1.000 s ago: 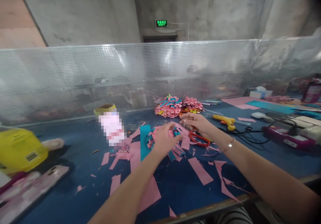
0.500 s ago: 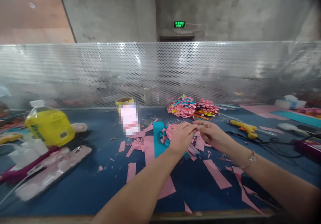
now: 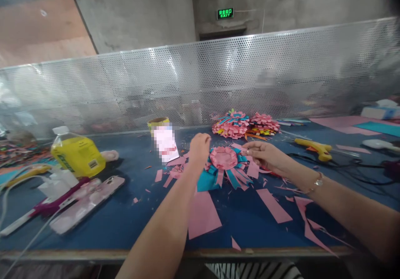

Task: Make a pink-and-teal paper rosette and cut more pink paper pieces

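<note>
A pink and blue paper rosette (image 3: pixel 224 158) with a round crinkled pink centre lies on the table between my hands, its loops and strips fanned out toward me. My left hand (image 3: pixel 200 148) is raised at the rosette's upper left, fingers curled together; what they hold, if anything, is hidden. On the other side, my right hand (image 3: pixel 262 153) pinches thumb and fingers together by the rosette's right edge; anything between the tips is too small to name. Under the rosette's left side shows a blue strip (image 3: pixel 206 182), with a pink strip (image 3: pixel 204 216) nearer me.
Finished-looking rosettes (image 3: pixel 231 125) are piled near the perforated metal screen (image 3: pixel 140 87). A yellow glue gun (image 3: pixel 315 148) with its cable lies right. Left are a bottle of yellow liquid (image 3: pixel 78 156) and a pink phone (image 3: pixel 90 204). A tape roll (image 3: pixel 158 120) stands behind a lit phone (image 3: pixel 167 142).
My hands were together over the rosette and have moved apart, the left one up and to the left, uncovering the pink centre. The head view has tilted.
</note>
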`<state>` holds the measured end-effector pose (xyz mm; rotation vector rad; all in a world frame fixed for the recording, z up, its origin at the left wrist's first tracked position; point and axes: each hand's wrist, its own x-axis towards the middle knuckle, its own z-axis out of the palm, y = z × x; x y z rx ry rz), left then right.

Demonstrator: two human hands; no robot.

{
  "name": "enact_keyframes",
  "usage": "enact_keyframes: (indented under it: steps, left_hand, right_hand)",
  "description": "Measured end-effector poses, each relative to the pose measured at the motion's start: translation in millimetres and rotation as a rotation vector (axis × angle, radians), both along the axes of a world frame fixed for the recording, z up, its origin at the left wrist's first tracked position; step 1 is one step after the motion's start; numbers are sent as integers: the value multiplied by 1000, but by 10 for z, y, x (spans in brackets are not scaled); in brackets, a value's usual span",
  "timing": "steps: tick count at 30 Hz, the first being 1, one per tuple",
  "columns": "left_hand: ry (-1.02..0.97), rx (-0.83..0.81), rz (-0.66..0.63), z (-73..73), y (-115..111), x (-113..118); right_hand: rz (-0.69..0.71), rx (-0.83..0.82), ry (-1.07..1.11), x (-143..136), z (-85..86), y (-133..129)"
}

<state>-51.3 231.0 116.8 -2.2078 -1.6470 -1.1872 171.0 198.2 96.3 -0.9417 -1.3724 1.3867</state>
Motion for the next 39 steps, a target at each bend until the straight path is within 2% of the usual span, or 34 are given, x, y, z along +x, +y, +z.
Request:
enact_keyframes:
  steps: [5,8,11,16,19,22,24,26,30,35,39]
  left_hand:
    - [-234,-175,262,-8,210,-387]
    - [-266,-268,323,-74,285,-490]
    - [-285,-283,275,-130,314,-479]
    - [-89,-260,239,-109,263,-356]
    - [15,-340,276,-93,213,-261]
    - [128,-422,173,-128,163,-132]
    - [182,-488,117,-158,126,-45]
    - [172,-538,96,-172,90,19]
    - [-101,-522,-1,-166,40,56]
    - [-434,-504,-269,-180,35,84]
    - [-640,-449,-338,-169,14,151]
  right_hand:
    - [-36,42,-40,87,49,83]
    - [-64,104,-77,107,64,128]
    - [-79,152,-113,102,59,157]
    - [-57,137,-211,80,2,206]
    - [-106,274,-391,69,-50,233]
    - [-222,506,-653,51,-119,245]
    - [-234,561,-767,36,-170,242]
    - [-179,554,-800,26,-218,233]
    - [-119,501,-693,32,-290,247]
    - [-220,441,-587,80,-340,356]
    - [-233,352,-494,104,-319,390]
